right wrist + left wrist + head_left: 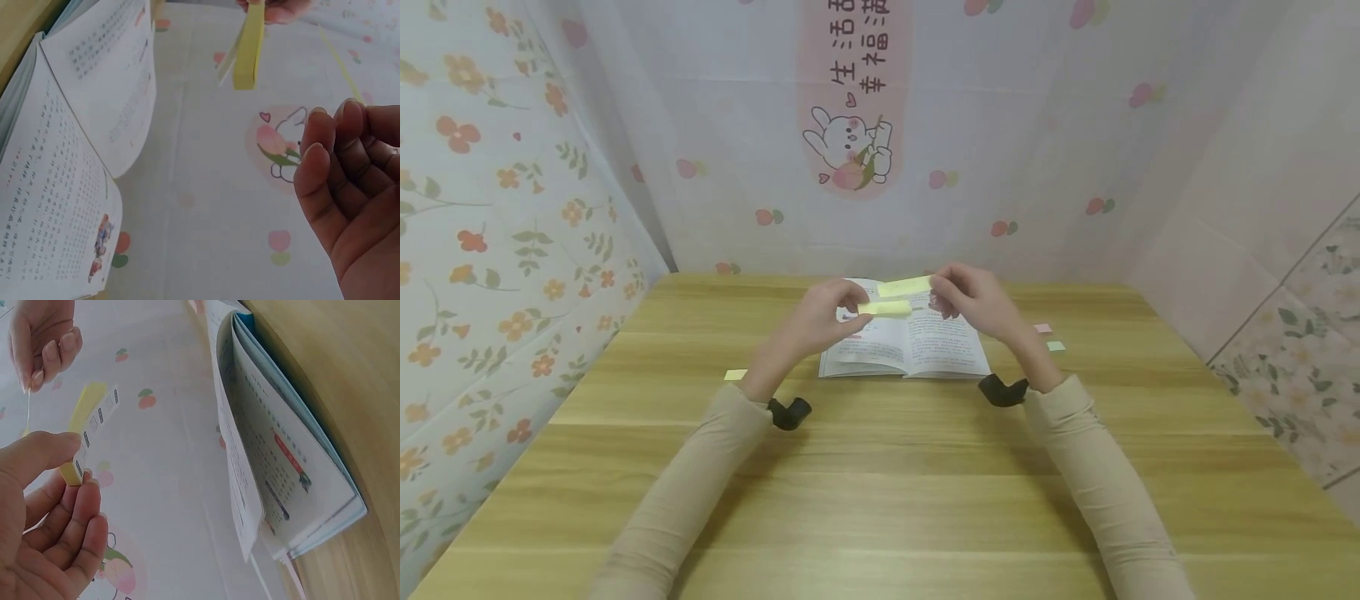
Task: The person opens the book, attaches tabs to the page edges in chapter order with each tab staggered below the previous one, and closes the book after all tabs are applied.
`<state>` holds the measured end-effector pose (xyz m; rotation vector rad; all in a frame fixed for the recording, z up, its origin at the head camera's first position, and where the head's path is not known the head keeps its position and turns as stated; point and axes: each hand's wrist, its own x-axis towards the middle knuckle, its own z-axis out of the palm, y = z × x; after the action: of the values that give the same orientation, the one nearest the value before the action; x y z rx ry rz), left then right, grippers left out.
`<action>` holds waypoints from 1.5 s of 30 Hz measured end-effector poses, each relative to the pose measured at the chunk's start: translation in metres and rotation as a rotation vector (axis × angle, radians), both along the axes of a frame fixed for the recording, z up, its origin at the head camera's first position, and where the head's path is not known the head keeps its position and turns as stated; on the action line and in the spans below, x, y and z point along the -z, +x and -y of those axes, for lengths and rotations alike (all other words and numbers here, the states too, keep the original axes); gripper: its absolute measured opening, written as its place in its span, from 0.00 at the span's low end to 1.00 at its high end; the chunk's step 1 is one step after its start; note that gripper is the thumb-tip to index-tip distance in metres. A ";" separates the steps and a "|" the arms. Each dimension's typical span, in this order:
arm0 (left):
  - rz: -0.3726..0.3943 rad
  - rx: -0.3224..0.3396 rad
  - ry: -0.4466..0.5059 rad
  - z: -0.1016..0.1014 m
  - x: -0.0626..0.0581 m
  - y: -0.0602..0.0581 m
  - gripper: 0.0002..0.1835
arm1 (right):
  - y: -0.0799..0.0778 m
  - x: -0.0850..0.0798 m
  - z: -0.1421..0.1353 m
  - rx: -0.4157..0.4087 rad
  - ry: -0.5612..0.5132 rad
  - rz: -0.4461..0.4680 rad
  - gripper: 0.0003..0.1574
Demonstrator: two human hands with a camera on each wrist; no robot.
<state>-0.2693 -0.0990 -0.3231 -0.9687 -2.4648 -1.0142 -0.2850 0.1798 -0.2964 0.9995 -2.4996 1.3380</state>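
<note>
My left hand (820, 321) pinches a thin pad of yellow sticky notes (886, 309) by one end, between thumb and fingers. A white backing flap with printed marks (101, 422) splays from the pad in the left wrist view. Just beyond the pad, my right hand (979, 302) pinches the end of a single yellow sticky note (904, 287); edge-on in the right wrist view, this sticky strip (340, 59) looks very thin and is apart from the pad. Below both hands an open book (951, 354) lies on the table, its upper pages partly hidden by hands and notes.
On the wooden table (880, 500), a yellow sticky note (734, 375) lies by the left wrist. A pink note (1042, 328) and a green note (1056, 346) lie right of the book. A printed cloth (1037, 150) hangs behind the table.
</note>
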 end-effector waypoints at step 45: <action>0.035 0.081 0.001 -0.092 0.002 -0.011 0.12 | -0.008 -0.031 -0.104 0.183 -0.065 0.059 0.17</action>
<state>-0.2805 -0.0075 -0.3247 -1.0669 -2.4705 -1.0672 -0.2931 0.2839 -0.2658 0.7086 -2.5012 1.4010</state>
